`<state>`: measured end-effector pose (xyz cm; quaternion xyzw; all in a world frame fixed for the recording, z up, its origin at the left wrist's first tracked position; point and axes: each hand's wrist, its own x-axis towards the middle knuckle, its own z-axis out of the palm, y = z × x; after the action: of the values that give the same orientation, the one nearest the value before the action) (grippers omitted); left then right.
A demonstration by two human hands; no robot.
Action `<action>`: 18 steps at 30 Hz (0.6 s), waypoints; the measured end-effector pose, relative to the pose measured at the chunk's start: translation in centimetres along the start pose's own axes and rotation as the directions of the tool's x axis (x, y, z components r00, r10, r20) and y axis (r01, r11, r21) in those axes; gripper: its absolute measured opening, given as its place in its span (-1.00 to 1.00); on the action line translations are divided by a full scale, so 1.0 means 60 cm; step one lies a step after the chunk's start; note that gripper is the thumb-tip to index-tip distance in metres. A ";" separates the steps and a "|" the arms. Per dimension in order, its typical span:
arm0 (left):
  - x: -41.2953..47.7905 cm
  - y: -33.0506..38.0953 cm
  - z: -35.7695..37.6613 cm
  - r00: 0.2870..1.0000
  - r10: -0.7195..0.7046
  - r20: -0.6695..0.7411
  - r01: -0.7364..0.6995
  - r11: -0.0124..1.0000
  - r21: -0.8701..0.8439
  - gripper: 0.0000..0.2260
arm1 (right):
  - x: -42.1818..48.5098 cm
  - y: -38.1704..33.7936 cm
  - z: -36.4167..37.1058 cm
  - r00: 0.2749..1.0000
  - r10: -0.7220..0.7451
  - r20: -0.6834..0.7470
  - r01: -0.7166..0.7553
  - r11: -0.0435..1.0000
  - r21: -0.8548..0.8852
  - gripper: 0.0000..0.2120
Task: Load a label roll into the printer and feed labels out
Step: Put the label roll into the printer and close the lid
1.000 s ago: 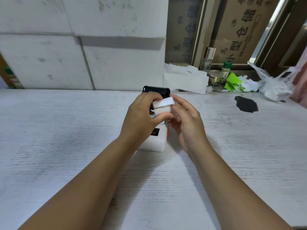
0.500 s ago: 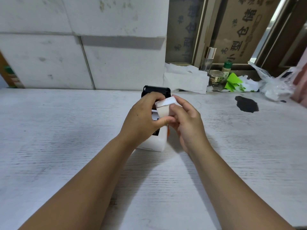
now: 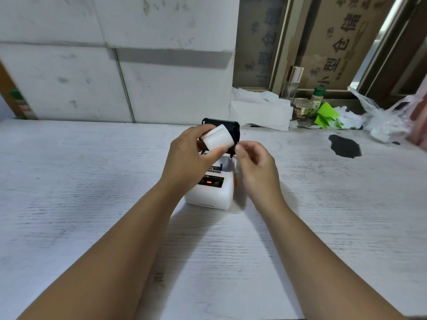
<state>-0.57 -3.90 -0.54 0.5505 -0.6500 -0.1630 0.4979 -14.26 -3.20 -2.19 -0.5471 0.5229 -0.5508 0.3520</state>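
Note:
A small white label printer (image 3: 211, 192) stands on the table with its black lid (image 3: 231, 125) flipped up at the back, so the roll bay is open. A dark panel with an orange light marks its top. My left hand (image 3: 187, 162) grips a white label roll (image 3: 218, 138) just above the open bay, in front of the lid. My right hand (image 3: 256, 167) hovers beside the printer's right side, a short gap from the roll. Its thumb and forefinger are pinched together, and blur hides whether anything thin sits between them.
The whitewashed wooden table (image 3: 323, 227) meets a white block wall behind. At the back right lie white paper sheets (image 3: 258, 109), a glass jar (image 3: 301, 108), a green-capped bottle (image 3: 317, 98), green scraps (image 3: 327, 116) and a plastic bag (image 3: 383, 121). A dark stain (image 3: 344, 146) marks the tabletop.
My right hand has let go of the roll and drawn away to the right, fingers pinched. My left hand has lifted and tilted the roll slightly, uncovering the printer's bay and panel.

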 end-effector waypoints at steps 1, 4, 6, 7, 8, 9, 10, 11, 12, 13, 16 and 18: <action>0.002 -0.003 -0.003 0.999 -0.036 -0.015 0.036 0.999 0.004 -0.69 | -0.002 0.001 0.002 0.999 -0.026 0.025 0.028 0.996 -0.081 -0.89; 0.004 -0.009 -0.004 0.993 -0.114 0.003 0.114 0.993 -0.001 -0.71 | -0.007 0.008 0.007 0.982 -0.113 0.153 0.152 0.949 -0.277 -0.83; 0.002 -0.010 -0.002 0.990 -0.141 0.029 0.141 0.990 0.002 -0.73 | -0.011 0.009 0.008 0.960 -0.156 0.234 0.231 0.912 -0.340 -0.80; 0.001 -0.011 -0.001 0.988 -0.150 0.038 0.150 0.989 0.005 -0.73 | -0.011 0.011 0.009 0.947 -0.176 0.269 0.269 0.891 -0.365 -0.79; 0.001 -0.013 0.000 0.987 -0.155 0.047 0.155 0.988 0.010 -0.72 | -0.010 0.013 0.008 0.933 -0.197 0.300 0.310 0.865 -0.395 -0.78; 0.001 -0.015 0.001 0.986 -0.155 0.056 0.155 0.988 0.015 -0.72 | -0.009 0.016 0.008 0.921 -0.217 0.323 0.347 0.836 -0.426 -0.78; 0.001 -0.016 0.001 0.986 -0.151 0.067 0.150 0.988 0.020 -0.72 | -0.007 0.019 0.008 0.911 -0.233 0.339 0.375 0.812 -0.448 -0.77; 0.002 -0.018 0.002 0.986 -0.145 0.078 0.144 0.989 0.021 -0.73 | -0.006 0.020 0.007 0.904 -0.246 0.349 0.395 0.794 -0.463 -0.77; 0.002 -0.020 0.001 0.986 -0.140 0.090 0.139 0.990 0.014 -0.74 | -0.005 0.021 0.007 0.899 -0.256 0.357 0.409 0.781 -0.471 -0.77; 0.003 -0.023 0.002 0.985 -0.141 0.103 0.143 0.990 -0.005 -0.75 | -0.004 0.020 0.006 0.894 -0.264 0.363 0.421 0.775 -0.472 -0.76; 0.002 -0.030 0.001 0.974 -0.164 0.154 0.179 0.980 -0.089 -0.74 | -0.003 0.019 0.004 0.889 -0.267 0.372 0.425 0.781 -0.458 -0.76; 0.003 -0.032 -0.002 0.968 -0.169 0.185 0.191 0.975 -0.110 -0.73 | -0.002 0.022 0.004 0.891 -0.263 0.369 0.422 0.779 -0.464 -0.75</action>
<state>0.59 -4.68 -1.86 0.5581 -0.6265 -0.2963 0.4564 -14.24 -3.38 -3.52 -0.7825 0.4891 -0.3547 0.1504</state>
